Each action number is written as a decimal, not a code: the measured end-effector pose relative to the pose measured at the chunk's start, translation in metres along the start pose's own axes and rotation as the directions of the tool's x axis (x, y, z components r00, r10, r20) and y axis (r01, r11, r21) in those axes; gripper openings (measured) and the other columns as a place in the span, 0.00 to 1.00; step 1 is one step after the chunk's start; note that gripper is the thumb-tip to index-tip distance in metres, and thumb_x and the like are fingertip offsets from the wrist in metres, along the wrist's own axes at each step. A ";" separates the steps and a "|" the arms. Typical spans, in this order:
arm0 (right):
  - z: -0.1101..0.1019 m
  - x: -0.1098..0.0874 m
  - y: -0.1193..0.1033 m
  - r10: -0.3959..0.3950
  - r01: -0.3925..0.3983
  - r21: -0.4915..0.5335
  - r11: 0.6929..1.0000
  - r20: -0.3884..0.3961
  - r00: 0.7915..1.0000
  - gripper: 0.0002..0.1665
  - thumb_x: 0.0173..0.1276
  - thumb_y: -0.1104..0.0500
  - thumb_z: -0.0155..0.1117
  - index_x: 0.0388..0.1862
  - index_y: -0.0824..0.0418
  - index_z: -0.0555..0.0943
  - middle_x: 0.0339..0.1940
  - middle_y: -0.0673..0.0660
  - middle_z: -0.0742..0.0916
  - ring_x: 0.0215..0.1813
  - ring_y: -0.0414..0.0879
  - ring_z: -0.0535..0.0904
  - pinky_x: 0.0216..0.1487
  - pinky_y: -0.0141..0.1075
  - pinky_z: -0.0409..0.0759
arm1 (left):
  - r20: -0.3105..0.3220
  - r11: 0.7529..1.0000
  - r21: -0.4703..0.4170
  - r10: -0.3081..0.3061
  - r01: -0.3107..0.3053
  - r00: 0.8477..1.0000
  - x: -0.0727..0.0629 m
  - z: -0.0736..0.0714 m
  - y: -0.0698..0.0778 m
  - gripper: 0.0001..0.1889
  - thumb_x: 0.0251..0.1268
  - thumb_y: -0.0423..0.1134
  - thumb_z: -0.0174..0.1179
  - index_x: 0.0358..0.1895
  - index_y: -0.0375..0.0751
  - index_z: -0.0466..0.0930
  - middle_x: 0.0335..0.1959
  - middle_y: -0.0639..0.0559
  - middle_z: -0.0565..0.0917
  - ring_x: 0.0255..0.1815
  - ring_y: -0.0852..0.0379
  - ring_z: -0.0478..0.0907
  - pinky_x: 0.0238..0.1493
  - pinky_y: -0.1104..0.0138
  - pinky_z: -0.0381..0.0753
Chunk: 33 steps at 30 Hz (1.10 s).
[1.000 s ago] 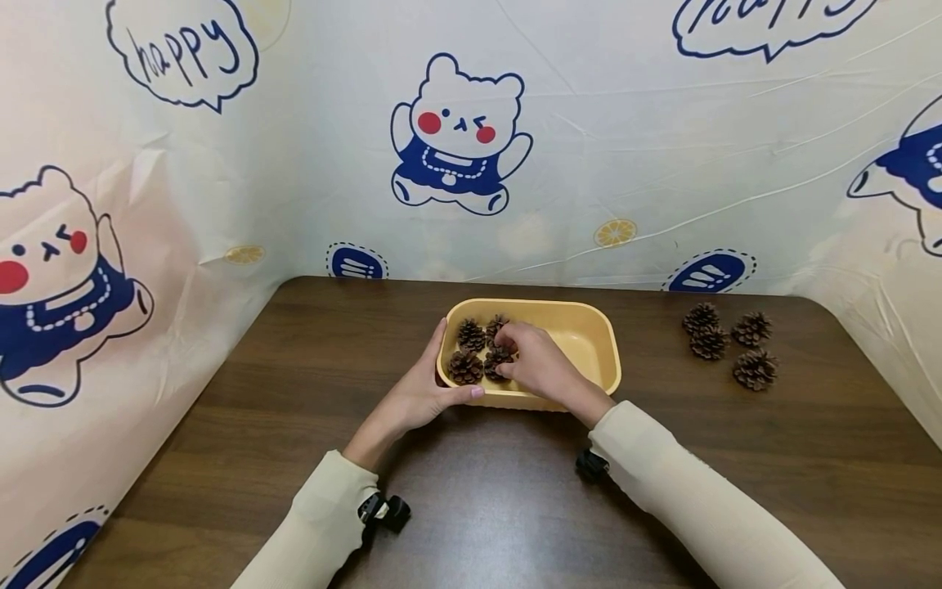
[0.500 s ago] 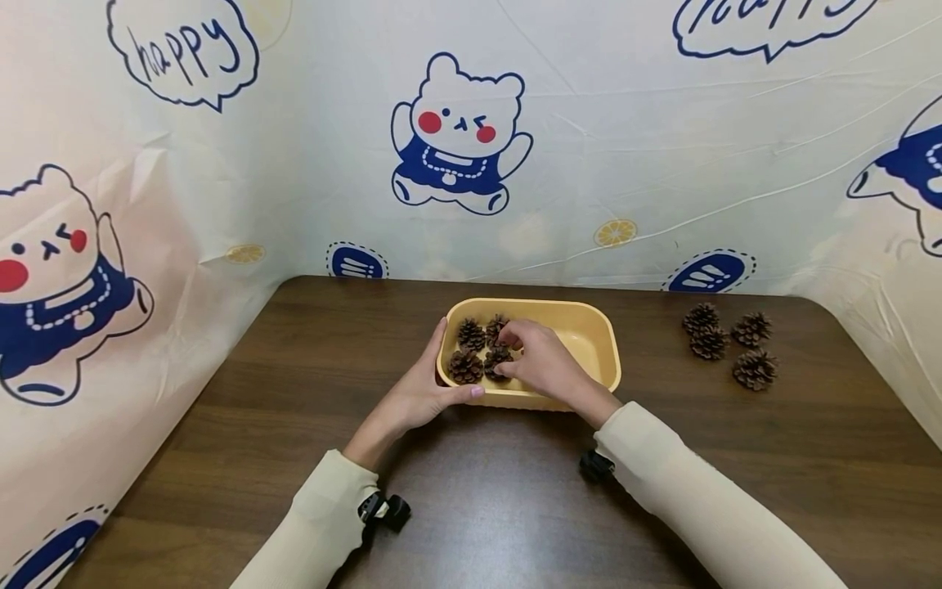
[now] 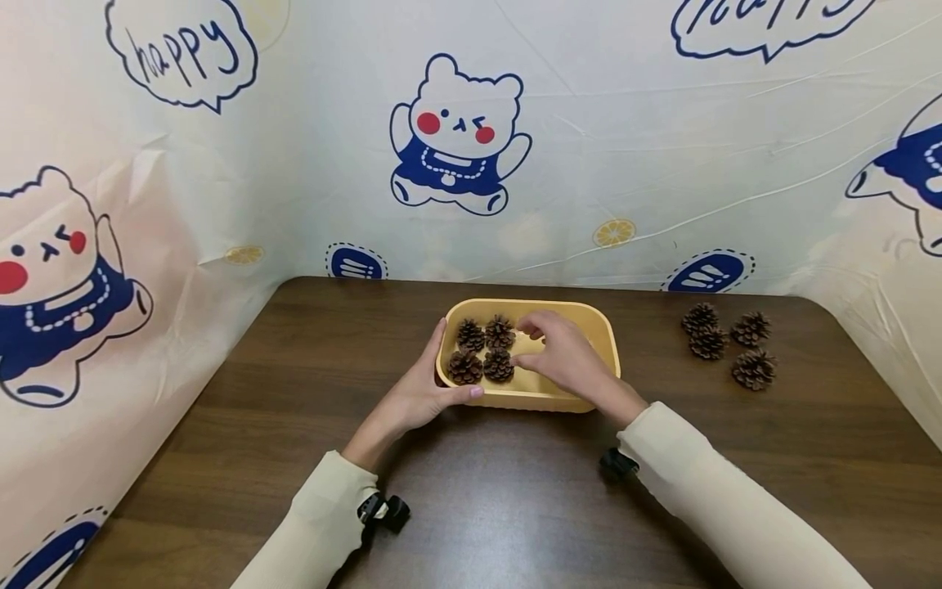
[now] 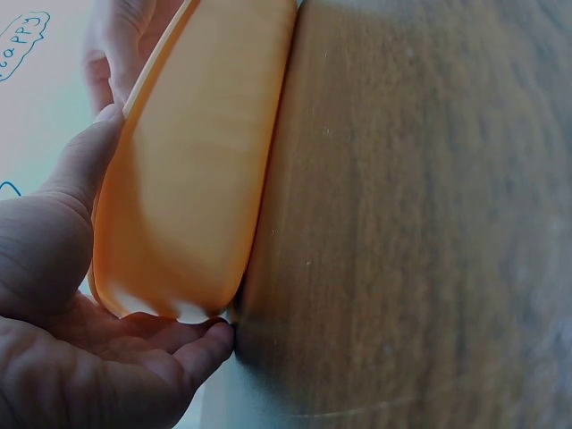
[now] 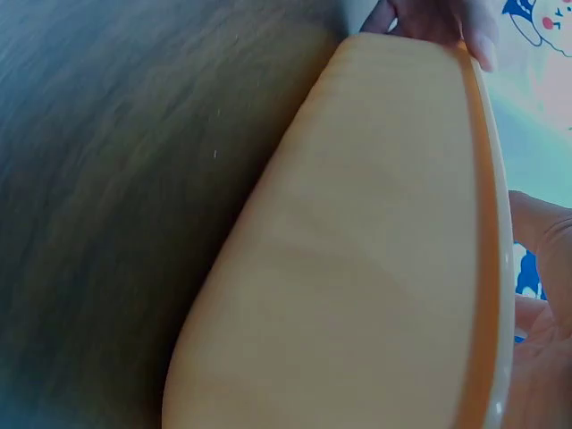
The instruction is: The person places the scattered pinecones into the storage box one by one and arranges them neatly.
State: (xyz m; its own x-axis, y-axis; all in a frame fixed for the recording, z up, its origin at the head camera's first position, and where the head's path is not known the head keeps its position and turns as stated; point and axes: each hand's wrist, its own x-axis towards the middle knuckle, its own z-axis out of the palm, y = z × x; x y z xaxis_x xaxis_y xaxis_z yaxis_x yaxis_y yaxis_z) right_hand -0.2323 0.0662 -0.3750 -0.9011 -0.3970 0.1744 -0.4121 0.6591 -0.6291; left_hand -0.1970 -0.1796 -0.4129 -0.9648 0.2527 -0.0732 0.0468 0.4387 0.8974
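Observation:
A yellow plastic bin (image 3: pixel 540 400) stands on the table, with pine cones grouped in its left half, among them a front-left cone (image 3: pixel 465 367) and a back-right cone (image 3: pixel 500 331). My left hand (image 3: pixel 419 393) grips the bin's left end, thumb over the front rim and fingers round the side wall. In the left wrist view those fingers (image 4: pixel 192 357) wrap under the end of the bin. Over the bin's middle, my right hand (image 3: pixel 567 356) has its thumb and fingers spread apart with nothing between them. Its thumb tip is right beside the front-right cone (image 3: pixel 499 366).
Several more pine cones (image 3: pixel 754 369) lie loose on the dark wooden table (image 3: pixel 471 499), to the right of the bin. A printed cloth backdrop (image 3: pixel 589 147) rises along the table's back and sides.
My right hand has let go of the front-right pine cone and drawn back to the right, its fingers spreading. The left hand and the bin have stayed put.

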 end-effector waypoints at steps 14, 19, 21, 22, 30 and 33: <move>-0.030 -0.019 0.021 -0.016 0.021 0.030 0.999 -0.136 0.991 0.23 0.64 0.62 0.78 0.55 0.69 0.83 0.52 0.65 0.87 0.57 0.62 0.83 0.62 0.57 0.81 | -0.009 1.000 0.025 -0.018 0.018 1.000 0.000 0.000 0.000 0.68 0.60 0.45 0.79 0.87 0.54 0.28 0.87 0.38 0.49 0.83 0.42 0.56 0.84 0.46 0.51; -0.045 -0.025 0.026 0.005 0.002 0.042 0.999 -0.156 0.988 0.22 0.66 0.63 0.77 0.56 0.69 0.83 0.53 0.66 0.86 0.59 0.62 0.82 0.65 0.57 0.79 | -0.009 1.000 0.026 -0.017 0.017 1.000 0.000 0.000 0.000 0.68 0.60 0.45 0.79 0.87 0.54 0.27 0.87 0.38 0.49 0.83 0.42 0.56 0.84 0.46 0.51; -0.052 -0.027 0.028 0.016 -0.011 0.032 0.999 -0.165 0.986 0.23 0.66 0.63 0.76 0.57 0.69 0.82 0.53 0.67 0.86 0.59 0.63 0.82 0.64 0.57 0.79 | -0.009 1.000 0.026 -0.016 0.016 1.000 0.000 0.000 0.000 0.68 0.60 0.45 0.79 0.87 0.54 0.27 0.87 0.38 0.50 0.83 0.42 0.57 0.84 0.46 0.51; -0.055 -0.029 0.030 0.024 -0.020 0.025 0.999 -0.169 0.985 0.23 0.66 0.63 0.76 0.57 0.69 0.82 0.53 0.67 0.86 0.59 0.63 0.82 0.64 0.58 0.79 | -0.008 1.000 0.025 -0.015 0.015 1.000 0.000 0.000 -0.001 0.68 0.60 0.45 0.78 0.87 0.54 0.27 0.87 0.38 0.50 0.83 0.42 0.57 0.84 0.46 0.51; -0.079 -0.044 0.041 0.097 -0.099 -0.002 0.995 -0.182 0.979 0.24 0.68 0.59 0.76 0.59 0.68 0.81 0.56 0.68 0.85 0.61 0.65 0.82 0.64 0.60 0.79 | -0.010 0.999 0.039 -0.021 0.022 1.000 0.000 -0.001 -0.002 0.68 0.59 0.46 0.79 0.87 0.55 0.28 0.87 0.38 0.49 0.84 0.41 0.55 0.84 0.45 0.50; -0.086 -0.050 0.047 0.108 -0.108 0.010 0.994 -0.193 0.975 0.25 0.69 0.58 0.76 0.59 0.68 0.81 0.57 0.68 0.85 0.62 0.66 0.82 0.64 0.61 0.79 | -0.010 0.999 0.041 -0.024 0.024 1.000 0.000 -0.001 -0.002 0.68 0.59 0.47 0.79 0.87 0.56 0.28 0.87 0.38 0.49 0.84 0.41 0.55 0.84 0.44 0.50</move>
State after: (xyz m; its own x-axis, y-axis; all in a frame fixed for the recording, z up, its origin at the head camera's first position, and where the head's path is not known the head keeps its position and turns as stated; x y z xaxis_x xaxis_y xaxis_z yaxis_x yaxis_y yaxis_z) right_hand -0.2179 0.1724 -0.3482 -0.9493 -0.1926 0.2484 -0.3109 0.6917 -0.6519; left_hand -0.1972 -0.1810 -0.4140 -0.9682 0.2333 -0.0900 0.0340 0.4794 0.8769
